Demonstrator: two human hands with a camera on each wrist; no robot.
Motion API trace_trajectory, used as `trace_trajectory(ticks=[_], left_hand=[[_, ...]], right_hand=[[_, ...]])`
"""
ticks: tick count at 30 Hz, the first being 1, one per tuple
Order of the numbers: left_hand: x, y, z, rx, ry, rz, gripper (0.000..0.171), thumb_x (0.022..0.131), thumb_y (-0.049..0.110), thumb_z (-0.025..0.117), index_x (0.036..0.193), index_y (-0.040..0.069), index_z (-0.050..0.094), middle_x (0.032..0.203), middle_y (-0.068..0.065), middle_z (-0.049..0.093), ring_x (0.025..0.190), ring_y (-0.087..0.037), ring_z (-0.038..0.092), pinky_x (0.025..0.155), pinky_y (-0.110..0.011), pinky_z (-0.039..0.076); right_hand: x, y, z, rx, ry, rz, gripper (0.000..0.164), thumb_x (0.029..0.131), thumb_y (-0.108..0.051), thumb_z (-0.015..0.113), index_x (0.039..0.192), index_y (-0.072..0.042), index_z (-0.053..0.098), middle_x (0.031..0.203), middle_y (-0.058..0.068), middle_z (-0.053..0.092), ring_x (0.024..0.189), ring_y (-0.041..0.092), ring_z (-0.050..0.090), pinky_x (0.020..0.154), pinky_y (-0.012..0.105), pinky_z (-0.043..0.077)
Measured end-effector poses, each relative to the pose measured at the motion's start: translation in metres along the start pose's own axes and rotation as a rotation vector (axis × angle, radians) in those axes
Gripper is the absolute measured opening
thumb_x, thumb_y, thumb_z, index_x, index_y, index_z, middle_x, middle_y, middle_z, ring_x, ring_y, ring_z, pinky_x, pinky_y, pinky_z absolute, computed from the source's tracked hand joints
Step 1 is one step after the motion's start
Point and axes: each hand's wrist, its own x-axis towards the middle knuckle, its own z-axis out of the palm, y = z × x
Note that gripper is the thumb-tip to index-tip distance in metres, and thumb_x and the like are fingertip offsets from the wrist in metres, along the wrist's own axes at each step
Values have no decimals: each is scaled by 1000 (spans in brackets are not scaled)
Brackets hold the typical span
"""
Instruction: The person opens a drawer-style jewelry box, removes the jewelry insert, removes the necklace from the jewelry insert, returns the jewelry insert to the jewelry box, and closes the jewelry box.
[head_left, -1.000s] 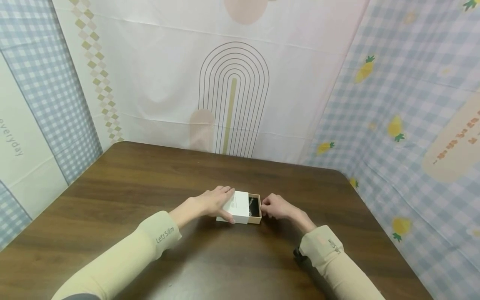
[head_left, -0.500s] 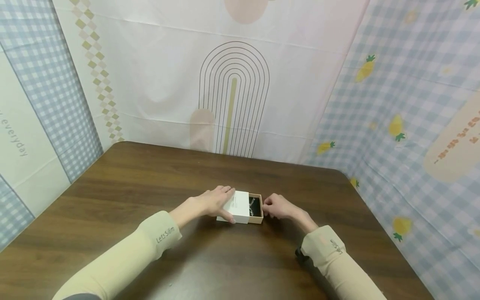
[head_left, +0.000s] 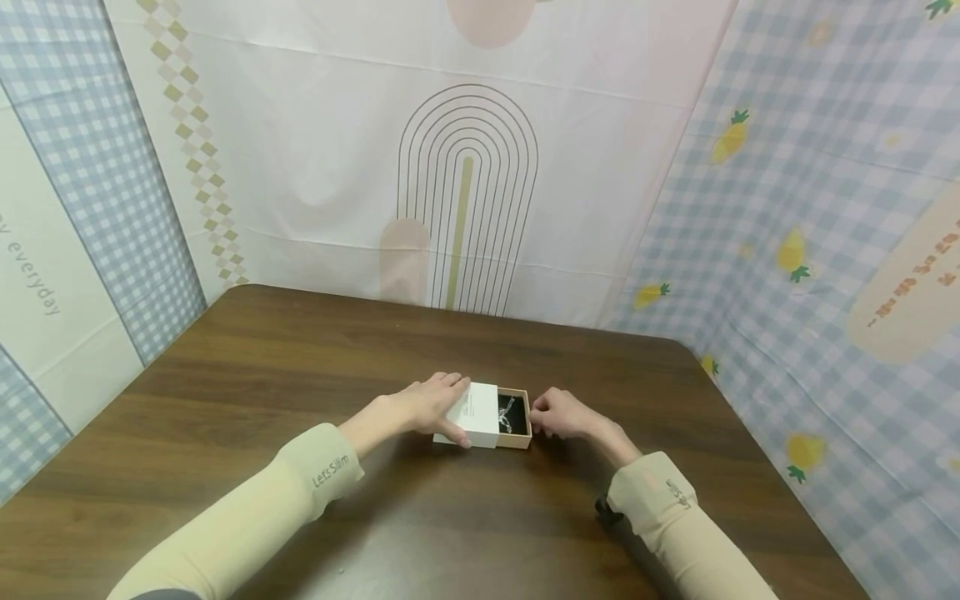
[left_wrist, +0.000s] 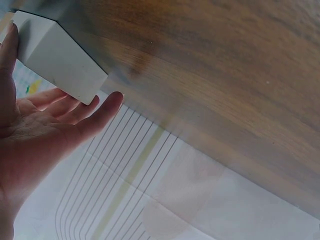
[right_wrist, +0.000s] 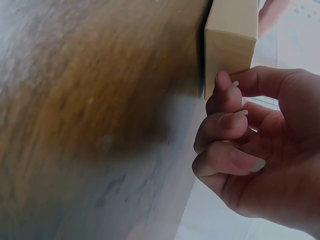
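Observation:
A white box sleeve (head_left: 482,414) with small print lies on the table, and a kraft-brown box drawer (head_left: 516,442) sticks out of its right end. Inside the drawer, on a black lining, is a thin silvery chain-like piece of jewellery (head_left: 507,418), partly under the sleeve. My left hand (head_left: 431,407) grips the sleeve from the left, thumb on the near side and fingers across the far side. At the drawer's right end, my right hand (head_left: 562,414) pinches the end wall; in the right wrist view its other fingers curl beside the drawer's tan corner (right_wrist: 229,52).
The dark wooden table (head_left: 360,350) stretches out around the box on all sides. Behind it hangs a white patterned cloth (head_left: 322,167), with a blue checked cloth (head_left: 795,167) on the right. A dark band (head_left: 607,508) shows at the right sleeve cuff.
My right hand has moved slightly right and the drawer has slid farther out, showing more black lining and jewellery. My left hand and the white sleeve have stayed in place.

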Motion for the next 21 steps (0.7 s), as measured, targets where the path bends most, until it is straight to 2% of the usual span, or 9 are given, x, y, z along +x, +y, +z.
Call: trace_trajectory(ticks=[21], left_hand=[[0,0,0,-16,-11,-19,102,74,51,78,149,1,30,154,-18,33,142,-34,30,106,-64,35]], right_hand=[[-5,6,-4,9,0,5,26,89,-11,51,68,-4,66,50,-2,49,45,10,43,42,21,37]])
